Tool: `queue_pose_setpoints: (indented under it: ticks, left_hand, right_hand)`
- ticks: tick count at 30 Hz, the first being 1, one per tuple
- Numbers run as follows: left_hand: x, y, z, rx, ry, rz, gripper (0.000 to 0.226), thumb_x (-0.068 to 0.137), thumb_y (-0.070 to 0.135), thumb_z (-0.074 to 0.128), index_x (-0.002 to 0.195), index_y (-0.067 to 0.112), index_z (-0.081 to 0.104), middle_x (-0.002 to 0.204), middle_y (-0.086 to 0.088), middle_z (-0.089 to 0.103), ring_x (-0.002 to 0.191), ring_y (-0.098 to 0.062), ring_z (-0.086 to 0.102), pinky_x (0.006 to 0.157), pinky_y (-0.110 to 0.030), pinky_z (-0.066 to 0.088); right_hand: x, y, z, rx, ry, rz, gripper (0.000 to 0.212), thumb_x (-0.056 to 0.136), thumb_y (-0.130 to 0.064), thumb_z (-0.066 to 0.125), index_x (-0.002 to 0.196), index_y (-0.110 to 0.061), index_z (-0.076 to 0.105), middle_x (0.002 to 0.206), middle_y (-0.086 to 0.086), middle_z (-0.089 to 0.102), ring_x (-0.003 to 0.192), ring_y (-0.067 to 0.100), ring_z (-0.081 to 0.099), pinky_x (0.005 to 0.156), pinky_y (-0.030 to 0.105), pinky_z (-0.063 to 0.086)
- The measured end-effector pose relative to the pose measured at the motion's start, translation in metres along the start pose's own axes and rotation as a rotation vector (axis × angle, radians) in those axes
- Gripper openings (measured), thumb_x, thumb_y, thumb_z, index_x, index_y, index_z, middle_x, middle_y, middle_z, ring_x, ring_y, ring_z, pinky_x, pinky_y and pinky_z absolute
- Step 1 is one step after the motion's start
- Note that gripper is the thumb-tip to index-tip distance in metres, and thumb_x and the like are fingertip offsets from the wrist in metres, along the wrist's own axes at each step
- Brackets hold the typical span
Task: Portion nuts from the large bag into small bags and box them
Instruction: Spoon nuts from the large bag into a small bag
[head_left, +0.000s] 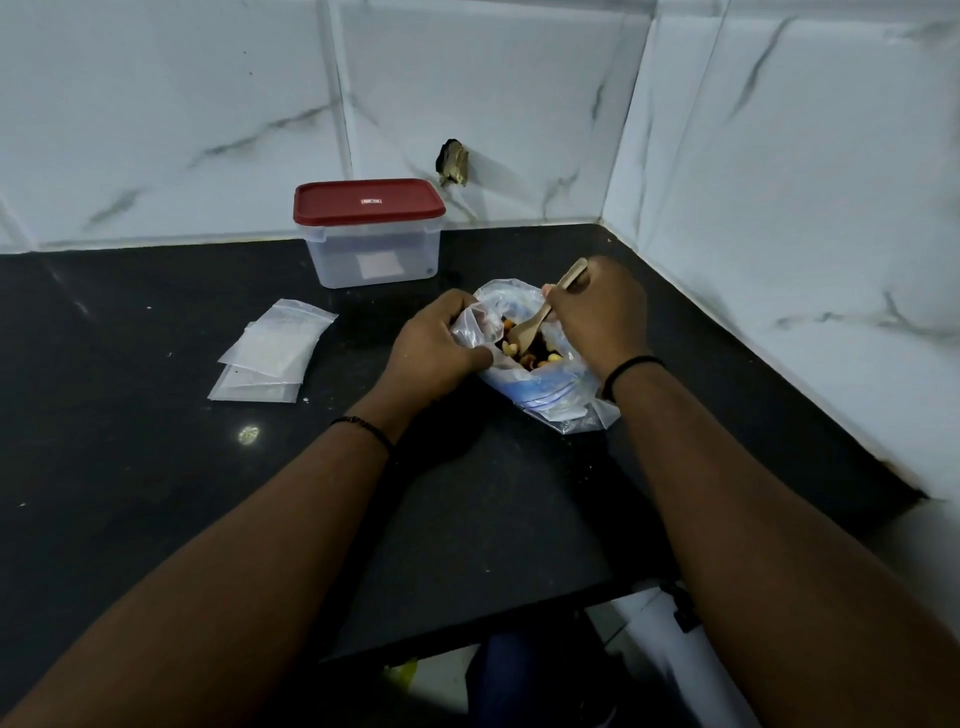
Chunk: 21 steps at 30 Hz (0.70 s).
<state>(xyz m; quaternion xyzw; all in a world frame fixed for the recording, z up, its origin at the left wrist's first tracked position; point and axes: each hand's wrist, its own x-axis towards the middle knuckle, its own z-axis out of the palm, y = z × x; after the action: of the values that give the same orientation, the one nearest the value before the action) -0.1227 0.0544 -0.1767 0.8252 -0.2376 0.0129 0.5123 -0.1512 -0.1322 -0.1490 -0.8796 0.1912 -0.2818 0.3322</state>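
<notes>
The large clear bag (545, 387) lies open on the black counter (156, 467), with mixed nuts (524, 353) showing in its mouth. My left hand (434, 348) grips the bag's left rim and holds it open. My right hand (597, 312) holds a wooden spoon (540, 319), whose bowl dips into the nuts. A pile of small clear zip bags (270, 353) lies flat to the left. Behind them stands a clear plastic box (371, 254) with a red lid (369, 200) closed on it.
Marble-look tiled walls (779, 182) meet in a corner behind and to the right of the bag. A dark hole (453, 162) breaks the back wall above the counter. The counter's front edge (467, 634) runs near me, with floor and a white object below.
</notes>
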Motion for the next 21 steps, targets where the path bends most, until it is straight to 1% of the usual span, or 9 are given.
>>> queue_pose_setpoints:
  ticks: [1, 3, 7, 9, 10, 12, 14, 17, 21]
  left_hand:
    - [0.000, 0.000, 0.000, -0.008, 0.005, 0.000, 0.036, 0.074, 0.012, 0.080, 0.101, 0.028, 0.060, 0.097, 0.009, 0.065, 0.088, -0.006, 0.063, 0.075, -0.023, 0.050]
    - [0.000, -0.001, 0.001, -0.022, 0.011, 0.003, 0.036, 0.074, 0.010, 0.079, 0.100, 0.027, 0.061, 0.097, 0.008, 0.066, 0.087, -0.007, 0.063, 0.074, -0.023, 0.050]
    - [-0.001, 0.000, 0.002, -0.075, 0.018, -0.005, 0.035, 0.076, 0.006, 0.078, 0.100, 0.025, 0.060, 0.098, 0.005, 0.066, 0.088, -0.009, 0.065, 0.076, -0.025, 0.052]
    - [-0.001, 0.000, 0.002, -0.107, 0.022, -0.012, 0.034, 0.076, 0.005, 0.077, 0.101, 0.024, 0.061, 0.099, 0.004, 0.067, 0.091, -0.011, 0.066, 0.079, -0.028, 0.055]
    - [-0.002, -0.001, 0.002, -0.124, 0.024, -0.010, 0.034, 0.076, 0.005, 0.077, 0.101, 0.023, 0.061, 0.100, 0.004, 0.068, 0.092, -0.012, 0.067, 0.081, -0.030, 0.056]
    - [-0.002, -0.002, 0.002, -0.153, 0.034, -0.004, 0.034, 0.076, 0.006, 0.077, 0.102, 0.022, 0.062, 0.099, 0.003, 0.069, 0.093, -0.012, 0.068, 0.084, -0.032, 0.057]
    - [-0.002, -0.002, 0.002, -0.182, 0.041, 0.000, 0.034, 0.076, 0.008, 0.078, 0.103, 0.022, 0.062, 0.099, 0.004, 0.069, 0.092, -0.011, 0.068, 0.083, -0.031, 0.057]
    - [-0.004, 0.000, 0.002, -0.234, 0.067, 0.013, 0.034, 0.077, 0.009, 0.079, 0.105, 0.021, 0.063, 0.099, 0.004, 0.069, 0.093, -0.011, 0.067, 0.082, -0.028, 0.056]
    - [-0.007, 0.005, 0.000, -0.327, 0.114, 0.040, 0.036, 0.078, 0.005, 0.079, 0.104, 0.024, 0.061, 0.098, 0.006, 0.068, 0.087, 0.000, 0.066, 0.074, -0.014, 0.052]
  right_hand:
    - [0.002, 0.003, 0.003, 0.097, -0.053, 0.071, 0.026, 0.077, -0.037, 0.075, 0.075, -0.015, 0.061, 0.075, -0.004, 0.070, 0.072, 0.017, 0.069, 0.070, 0.035, 0.055]
    - [0.005, 0.008, 0.008, 0.244, -0.106, 0.174, 0.027, 0.070, -0.038, 0.075, 0.069, -0.014, 0.063, 0.068, 0.001, 0.074, 0.068, 0.021, 0.074, 0.075, 0.046, 0.060]
    - [0.006, 0.008, 0.002, 0.347, -0.041, 0.252, 0.022, 0.076, -0.028, 0.073, 0.062, -0.016, 0.061, 0.058, 0.000, 0.072, 0.068, 0.021, 0.073, 0.074, 0.046, 0.057]
    - [0.007, 0.007, -0.002, 0.363, -0.018, 0.265, 0.024, 0.076, -0.029, 0.071, 0.059, -0.017, 0.059, 0.059, 0.002, 0.072, 0.062, 0.018, 0.069, 0.066, 0.042, 0.053]
    - [0.007, 0.006, -0.004, 0.382, -0.020, 0.285, 0.024, 0.078, -0.028, 0.070, 0.060, -0.016, 0.059, 0.061, 0.005, 0.073, 0.053, 0.013, 0.064, 0.059, 0.036, 0.049]
    - [0.005, 0.005, -0.008, 0.468, -0.046, 0.367, 0.023, 0.084, -0.022, 0.069, 0.065, -0.015, 0.058, 0.067, 0.010, 0.074, 0.038, 0.007, 0.050, 0.046, 0.025, 0.038]
    - [0.003, 0.002, -0.014, 0.585, -0.082, 0.455, 0.018, 0.089, -0.017, 0.067, 0.075, -0.011, 0.059, 0.070, 0.012, 0.072, 0.033, 0.005, 0.042, 0.038, 0.018, 0.029]
    - [0.002, -0.007, -0.026, 0.681, -0.119, 0.522, 0.011, 0.090, -0.013, 0.066, 0.084, -0.010, 0.058, 0.070, 0.012, 0.072, 0.038, 0.007, 0.038, 0.036, 0.016, 0.024]
    - [0.001, -0.025, -0.043, 0.741, -0.147, 0.546, 0.010, 0.089, -0.013, 0.068, 0.081, -0.012, 0.062, 0.057, 0.003, 0.070, 0.032, 0.003, 0.036, 0.034, 0.012, 0.023]
